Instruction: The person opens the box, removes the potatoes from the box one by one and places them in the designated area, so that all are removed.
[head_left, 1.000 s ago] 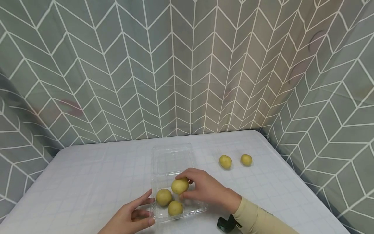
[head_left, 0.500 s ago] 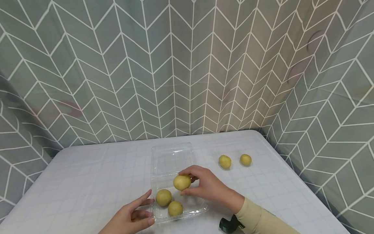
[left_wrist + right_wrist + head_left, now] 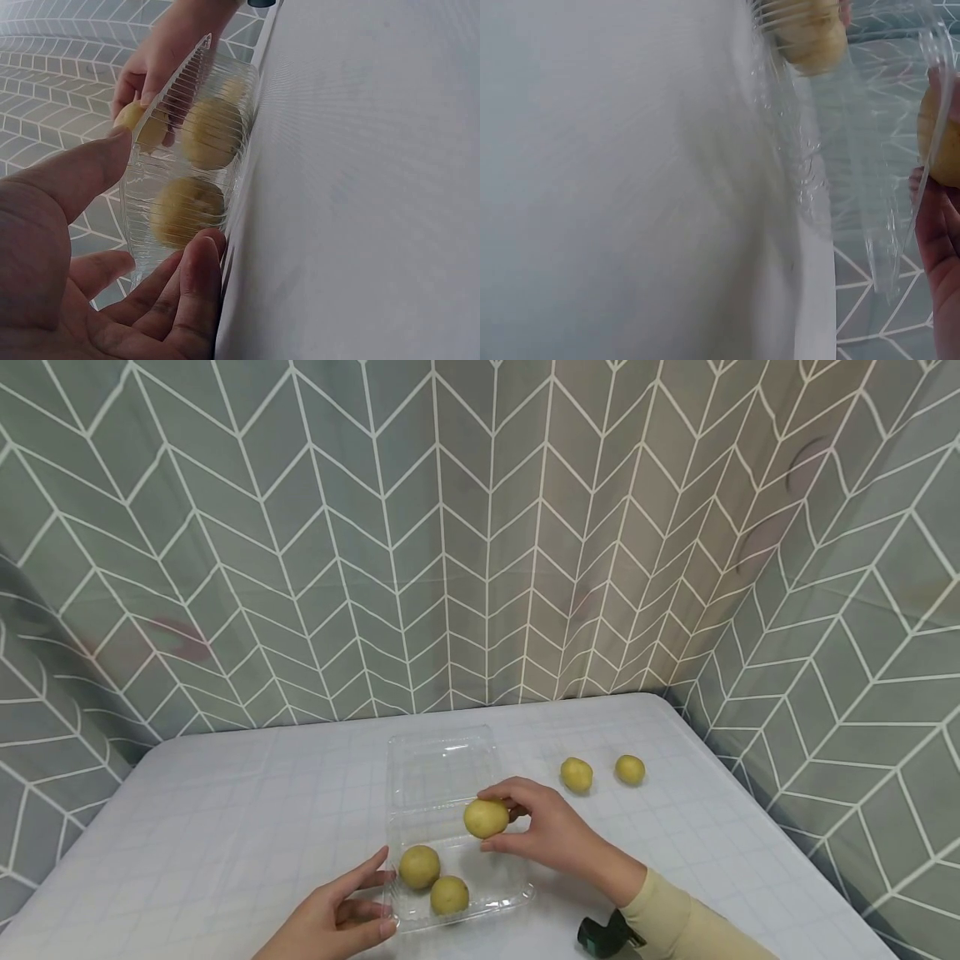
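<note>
A clear hinged plastic container (image 3: pixel 501 887) lies on the white-covered table with its lid folded back flat. Two yellow round fruits (image 3: pixel 419 867) sit in the tray's left half. My right hand (image 3: pixel 555 828) pinches another yellow fruit (image 3: pixel 486 818) between thumb and fingers, over the back right of the tray. In the left wrist view this held fruit (image 3: pixel 145 126) shows beyond the rim. My left hand (image 3: pixel 330 914) rests at the tray's left side, fingers spread along its wall. Close up, one digit's tip (image 3: pixel 120 135) meets the rim while other fingertips (image 3: pixel 202 259) touch the lower wall.
Two more yellow fruits (image 3: pixel 577 775) lie on the tablecloth (image 3: pixel 262 818) at the back right. The transparent lid (image 3: pixel 444 768) extends toward the back. A patterned curtain (image 3: pixel 465 543) hangs behind the table. A dark device (image 3: pixel 600 935) is strapped at my right wrist.
My right hand has lifted and shifted right and back, carrying the fruit away from the other two in the tray. My left hand stays at the container's side.
</note>
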Tool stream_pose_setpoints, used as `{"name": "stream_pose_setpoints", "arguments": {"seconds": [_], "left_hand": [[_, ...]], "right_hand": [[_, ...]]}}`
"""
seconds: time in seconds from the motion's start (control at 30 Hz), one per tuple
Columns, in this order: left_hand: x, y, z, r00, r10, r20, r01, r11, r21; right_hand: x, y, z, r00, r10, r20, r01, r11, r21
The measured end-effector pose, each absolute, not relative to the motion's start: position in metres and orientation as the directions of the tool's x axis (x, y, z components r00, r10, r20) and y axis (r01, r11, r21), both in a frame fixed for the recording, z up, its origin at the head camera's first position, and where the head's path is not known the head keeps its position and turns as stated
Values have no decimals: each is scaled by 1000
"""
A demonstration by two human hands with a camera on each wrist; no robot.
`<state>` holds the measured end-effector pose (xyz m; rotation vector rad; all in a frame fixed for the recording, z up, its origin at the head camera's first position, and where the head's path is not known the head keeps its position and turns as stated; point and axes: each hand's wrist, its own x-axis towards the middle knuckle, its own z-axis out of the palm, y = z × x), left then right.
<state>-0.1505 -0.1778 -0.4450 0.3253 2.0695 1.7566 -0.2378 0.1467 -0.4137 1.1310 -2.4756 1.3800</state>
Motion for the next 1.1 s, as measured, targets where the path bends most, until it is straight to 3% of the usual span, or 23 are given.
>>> {"name": "stream_pose_setpoints", "arguments": {"seconds": [0.47,1.1], "left_hand": [[-152,-179,-449,-887,436,-151,-85,167,982],[-152,-179,-449,-887,437,-146,-78,169,983]], "right_hand": [[-238,164,-416,-780,-495,382,-590,382,-711],[-237,187,-418,-823,-461,332,-517,365,-775]]}}
